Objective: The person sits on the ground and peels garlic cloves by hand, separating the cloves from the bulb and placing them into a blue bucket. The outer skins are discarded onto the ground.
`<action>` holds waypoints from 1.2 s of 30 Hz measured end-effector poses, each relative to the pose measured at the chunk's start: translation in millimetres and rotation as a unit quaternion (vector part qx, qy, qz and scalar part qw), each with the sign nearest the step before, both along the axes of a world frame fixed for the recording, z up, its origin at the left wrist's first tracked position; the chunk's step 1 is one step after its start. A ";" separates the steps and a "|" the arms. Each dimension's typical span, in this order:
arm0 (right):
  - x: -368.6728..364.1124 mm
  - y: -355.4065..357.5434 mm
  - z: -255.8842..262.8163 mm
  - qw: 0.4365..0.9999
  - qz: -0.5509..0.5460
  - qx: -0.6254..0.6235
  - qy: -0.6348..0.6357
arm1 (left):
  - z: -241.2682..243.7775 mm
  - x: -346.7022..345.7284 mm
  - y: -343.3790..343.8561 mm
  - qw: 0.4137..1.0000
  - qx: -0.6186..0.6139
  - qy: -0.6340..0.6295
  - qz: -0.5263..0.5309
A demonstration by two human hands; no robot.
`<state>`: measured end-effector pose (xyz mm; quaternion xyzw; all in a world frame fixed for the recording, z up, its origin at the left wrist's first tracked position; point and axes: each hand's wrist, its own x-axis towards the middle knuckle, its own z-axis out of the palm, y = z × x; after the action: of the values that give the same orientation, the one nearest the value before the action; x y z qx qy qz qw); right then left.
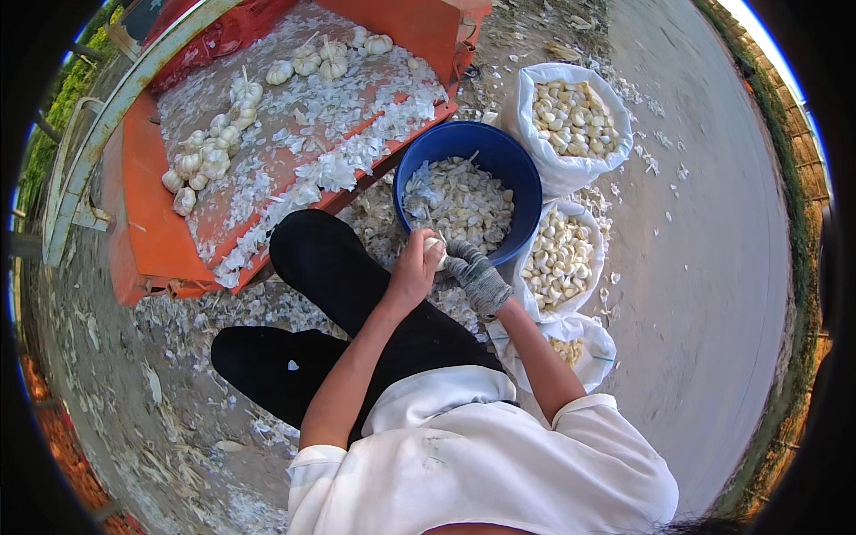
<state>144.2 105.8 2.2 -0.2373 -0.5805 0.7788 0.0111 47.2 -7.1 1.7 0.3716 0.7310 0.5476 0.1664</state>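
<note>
My left hand [416,271] is bare and closed around a garlic bulb [435,254] at the near edge of a blue plastic tub [527,179]. My right hand [478,277], in a grey knit glove, grips the same bulb from the right side. Its fingertips are partly hidden. Inside the tub lie many loose garlic cloves [468,200] with papery skins. Whole garlic bulbs [215,160] rest in a row on the orange metal bed [150,234] at the upper left, with more bulbs [332,59] towards its back.
White woven sacks [525,114] of cloves stand right of the tub, one behind another; a second sack [596,267] and a third [605,361] are nearer me. Red mesh netting [221,40] lies at the bed's back. Garlic skins litter the bed and ground. A rusty metal rail [100,134] arches at left.
</note>
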 end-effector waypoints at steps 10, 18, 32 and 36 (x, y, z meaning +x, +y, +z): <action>-1.6 -7.4 -3.6 0.998 -0.028 -0.062 0.014 | -5.0 -0.2 -1.9 0.999 -0.020 -0.040 0.007; 8.3 10.9 -14.3 0.980 -0.037 -0.195 -0.002 | 5.6 -5.2 0.5 0.915 0.051 -0.400 -0.012; 16.9 1.4 -9.7 0.981 -0.133 -0.139 0.012 | 8.3 -8.4 -4.9 0.847 0.139 -0.507 -0.076; 93.1 42.1 1.3 0.987 -0.139 -0.052 -0.068 | 18.2 -10.8 -10.7 0.773 0.190 -0.596 -0.107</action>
<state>237.3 147.9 3.4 -0.3685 -0.4998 0.7809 0.0672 36.4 -17.9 19.9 0.0711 0.3226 0.7654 0.5523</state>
